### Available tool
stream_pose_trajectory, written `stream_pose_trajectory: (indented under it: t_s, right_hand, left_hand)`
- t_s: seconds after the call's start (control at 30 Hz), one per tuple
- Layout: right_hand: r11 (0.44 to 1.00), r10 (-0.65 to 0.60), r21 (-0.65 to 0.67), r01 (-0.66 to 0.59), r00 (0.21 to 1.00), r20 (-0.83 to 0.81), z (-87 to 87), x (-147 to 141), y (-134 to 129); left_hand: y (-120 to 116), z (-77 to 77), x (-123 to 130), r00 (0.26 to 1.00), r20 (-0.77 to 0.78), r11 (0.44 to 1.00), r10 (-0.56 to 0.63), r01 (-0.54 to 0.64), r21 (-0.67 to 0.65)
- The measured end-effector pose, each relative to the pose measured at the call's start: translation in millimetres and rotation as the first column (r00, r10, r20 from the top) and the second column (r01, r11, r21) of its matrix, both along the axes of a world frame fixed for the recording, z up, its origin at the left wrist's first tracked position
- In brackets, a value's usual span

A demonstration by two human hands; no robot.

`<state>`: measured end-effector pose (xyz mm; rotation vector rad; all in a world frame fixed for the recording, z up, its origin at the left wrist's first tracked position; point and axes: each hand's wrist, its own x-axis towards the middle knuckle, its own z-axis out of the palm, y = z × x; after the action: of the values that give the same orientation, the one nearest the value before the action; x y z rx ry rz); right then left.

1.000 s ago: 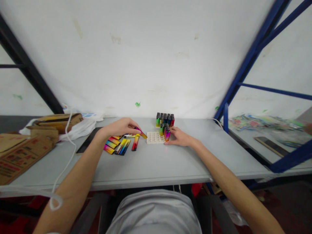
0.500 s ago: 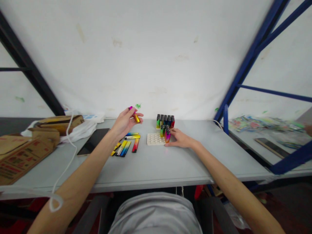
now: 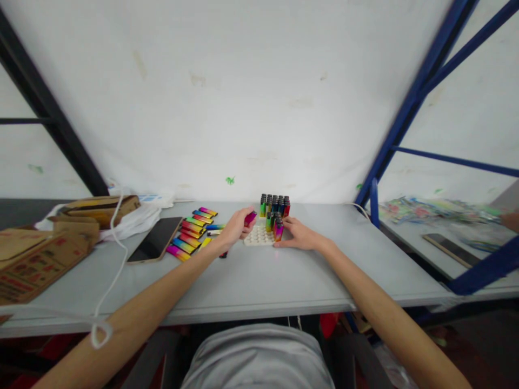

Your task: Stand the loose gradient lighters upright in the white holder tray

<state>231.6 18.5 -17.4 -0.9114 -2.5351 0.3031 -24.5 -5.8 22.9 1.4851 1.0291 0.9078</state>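
My left hand [image 3: 237, 227] is closed around a purple lighter [image 3: 250, 218], holding it above the left part of a white tray with rows of holes [image 3: 259, 236]. Colourful lighters with black tops [image 3: 278, 229] stand upright in the right part of that tray. At the tray's right edge my right hand [image 3: 299, 234] grips it, thumb at the front corner and fingers farther back against the standing lighters. Several loose lighters [image 3: 190, 233] in bright metallic colours lie flat to the left, some partly behind my left hand and forearm.
Behind the tray stands a block of upright lighters [image 3: 274, 205]. A dark phone [image 3: 154, 240], white plastic [image 3: 135, 219] and cardboard boxes [image 3: 44, 256] occupy the left; a white cable [image 3: 117, 259] hangs nearby. Blue frame bars [image 3: 409, 108] rise at right, with another phone [image 3: 450, 248] beyond.
My left hand has moved right and down with the purple lighter, from over the loose lighters to the tray, uncovering more of them. My right hand has stayed at the tray.
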Motion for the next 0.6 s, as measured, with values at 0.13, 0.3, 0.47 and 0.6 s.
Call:
stream_pose_trajectory:
  t_s: [0.13, 0.3, 0.47, 0.6]
  right_hand:
    - [1.000, 0.000, -0.008, 0.000, 1.000, -0.001, -0.5, 0.8, 1.0]
    - [1.000, 0.005, 0.000, -0.005, 1.000, 0.027, 1.9, 0.4, -0.8]
    - [1.000, 0.010, 0.006, -0.010, 1.000, 0.029, 3.2, 0.0, -1.7]
    - [1.000, 0.015, 0.008, -0.015, 0.999, 0.035, 2.8, 0.4, -1.2]
  left_hand:
    - [1.6, 0.9, -1.2, 1.000, -0.012, 0.999, 0.023, -0.023, -0.033]
    - [1.5, -4.7, -1.8, 1.000, -0.018, 1.000, 0.010, -0.010, -0.011]
    - [2.9, -7.2, -0.7, 0.999, 0.001, 0.999, 0.039, -0.039, 0.023]
    - [9.1, -11.3, 0.0, 0.999, 0.004, 0.999, 0.053, -0.053, -0.007]
